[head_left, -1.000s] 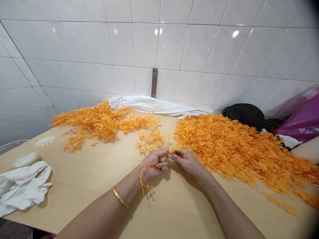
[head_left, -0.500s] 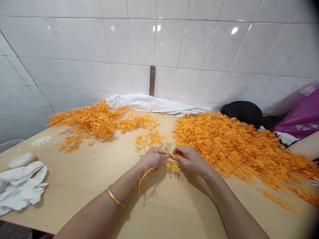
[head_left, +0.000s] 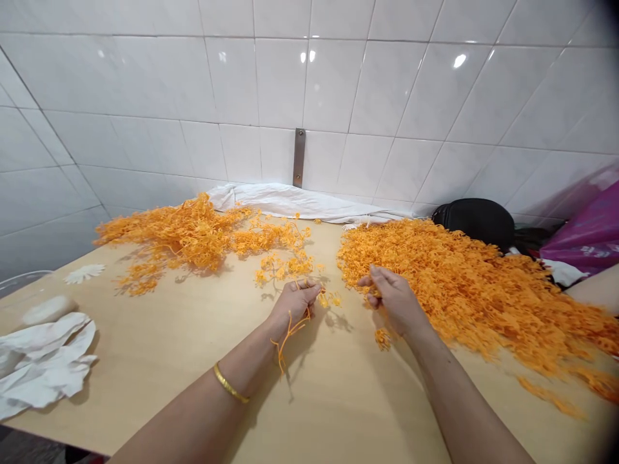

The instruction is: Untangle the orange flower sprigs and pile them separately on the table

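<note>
My left hand is closed around the stems of an orange artificial flower sprig. Thin bare stalks hang below the wrist side, and small yellow-orange blossoms stick out beyond the thumb. My right hand is apart from the left, at the near left edge of a large orange flower pile. Its fingers are loosely curled with the thumb apart, and no sprig clearly shows in them. A small orange piece is just below that hand. Beyond my left hand lies a loose flowering sprig.
Another orange flower heap lies at the back left of the wooden table. White cloth and a white flower are at left. White fabric runs along the tiled wall. At right are a black case, a purple bag and another person's arm.
My right hand has drawn away from the left, moving right toward the large pile. My left hand has shifted slightly left and still grips the sprig.
</note>
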### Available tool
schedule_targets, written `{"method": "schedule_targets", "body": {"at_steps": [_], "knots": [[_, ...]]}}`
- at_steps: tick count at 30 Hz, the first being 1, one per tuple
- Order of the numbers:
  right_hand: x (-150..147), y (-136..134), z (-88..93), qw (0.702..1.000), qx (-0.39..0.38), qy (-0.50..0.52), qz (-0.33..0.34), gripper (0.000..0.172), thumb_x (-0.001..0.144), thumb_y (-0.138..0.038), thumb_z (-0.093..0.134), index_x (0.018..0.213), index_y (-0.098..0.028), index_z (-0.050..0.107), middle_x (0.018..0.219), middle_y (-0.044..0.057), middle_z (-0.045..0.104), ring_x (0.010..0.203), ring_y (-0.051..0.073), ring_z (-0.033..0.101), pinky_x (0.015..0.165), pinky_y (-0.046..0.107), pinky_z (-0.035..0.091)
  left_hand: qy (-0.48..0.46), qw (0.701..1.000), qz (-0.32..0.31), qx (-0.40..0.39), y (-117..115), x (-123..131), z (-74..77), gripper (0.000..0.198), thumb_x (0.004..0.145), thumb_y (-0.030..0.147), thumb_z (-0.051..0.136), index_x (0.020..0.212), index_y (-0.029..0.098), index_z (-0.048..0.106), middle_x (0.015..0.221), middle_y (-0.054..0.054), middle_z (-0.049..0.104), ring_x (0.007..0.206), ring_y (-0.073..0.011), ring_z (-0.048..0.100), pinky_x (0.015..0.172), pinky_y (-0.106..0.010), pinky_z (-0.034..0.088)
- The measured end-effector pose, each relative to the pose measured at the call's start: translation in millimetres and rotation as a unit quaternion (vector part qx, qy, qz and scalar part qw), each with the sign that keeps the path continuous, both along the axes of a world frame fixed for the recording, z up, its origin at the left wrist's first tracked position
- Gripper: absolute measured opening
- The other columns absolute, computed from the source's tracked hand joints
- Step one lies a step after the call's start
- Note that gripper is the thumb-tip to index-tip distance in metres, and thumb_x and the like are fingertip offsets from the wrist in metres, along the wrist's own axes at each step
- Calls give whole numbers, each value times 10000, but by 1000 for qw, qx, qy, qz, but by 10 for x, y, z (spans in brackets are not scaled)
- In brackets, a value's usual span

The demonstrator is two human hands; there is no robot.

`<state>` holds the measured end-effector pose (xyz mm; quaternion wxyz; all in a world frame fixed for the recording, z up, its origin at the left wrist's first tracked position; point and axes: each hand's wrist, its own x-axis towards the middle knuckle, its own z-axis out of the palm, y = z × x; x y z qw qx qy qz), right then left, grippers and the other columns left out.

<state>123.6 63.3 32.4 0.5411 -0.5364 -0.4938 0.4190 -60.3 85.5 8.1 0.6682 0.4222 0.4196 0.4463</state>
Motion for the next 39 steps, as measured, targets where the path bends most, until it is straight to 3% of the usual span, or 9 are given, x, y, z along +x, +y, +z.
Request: {"method": "schedule_targets", "body": {"at_steps": [2,6,12,16,22,27,29,33,39], "knots": [[-134,-30,-25,997,-47,10,66,288,718,-442,533,658,-168,471,677,-11,537,388,31,389,383,185,279,-12,1000,8,11,18,9,-27,188,606,294,635,578,150,517,338,66,370,296,-64,358,359,-201,299],[-305,-72,-111,982,-115,64,136,248,710,-409,552,720,-180,459,606,-41,506,363,22,355,359,162,213,-9,999,42,23,15,35,-40,172,624,271,618,595,148,500,385,59,406,312,-58,369,371,-202,313],[-415,-91,-220,978,-93,28,187,341,688,-447,588,602,-176,400,442,-91,331,348,23,262,342,167,168,-9,998,52,47,-71,83,5,239,647,316,614,576,156,452,381,73,369,311,-39,332,362,-187,258],[-472,-77,-256,984,-90,35,152,352,692,-453,571,584,-186,368,429,-92,331,329,28,243,322,175,153,-56,998,-16,0,-99,74,37,331,614,359,644,550,175,376,352,94,311,282,-24,246,329,-185,170],[-514,-33,-193,986,-27,161,41,303,653,-369,607,571,-177,386,467,-73,368,378,29,293,347,161,219,-78,993,-81,-39,-101,62,62,330,533,294,701,583,185,394,311,116,259,255,-24,194,316,-184,130],[-192,36,9,970,6,228,-90,285,579,-271,581,551,-193,308,447,-95,295,356,24,268,343,163,214,-104,992,-60,-47,-97,35,77,332,540,258,690,578,188,368,323,123,228,266,-16,169,326,-173,136],[-124,29,41,973,9,205,-108,230,573,-251,584,599,-190,364,480,-82,372,374,29,321,359,166,244,-105,993,-27,-45,-89,38,64,338,554,272,681,570,187,355,325,118,233,273,-18,193,332,-171,149],[-256,-44,-17,994,-48,90,-26,279,599,-223,579,861,-197,485,614,-42,535,390,47,388,385,189,282,-92,996,9,-10,-71,68,8,329,560,321,678,571,175,383,344,102,289,295,-20,233,341,-172,187],[-438,-124,-114,981,-102,65,151,354,621,-263,637,943,-172,523,506,-78,432,425,48,365,433,179,277,-102,994,27,36,-42,82,-80,326,558,350,686,592,167,418,365,95,321,319,-25,268,354,-171,212]]}}
